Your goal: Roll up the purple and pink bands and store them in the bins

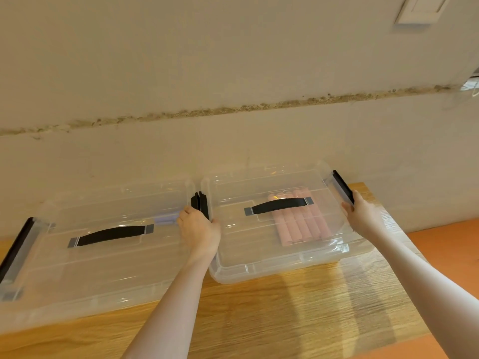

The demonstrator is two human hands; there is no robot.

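Two clear lidded bins side by side on a wooden table, against a pale wall. Right bin: lid on, black carry handle across the top, a row of rolled pink bands visible through the lid, lying close together beneath the handle. Left bin: lid on, black handle on top; a purple band shows faintly through the lid near its right end. Left hand at the gap between the bins, fingers curled onto the right bin's left-end black latch. Right hand at the right bin's far end, fingers wrapped on the right-end black latch. Black latch on the left bin's outer end, untouched. Orange surface beyond the table's right edge.
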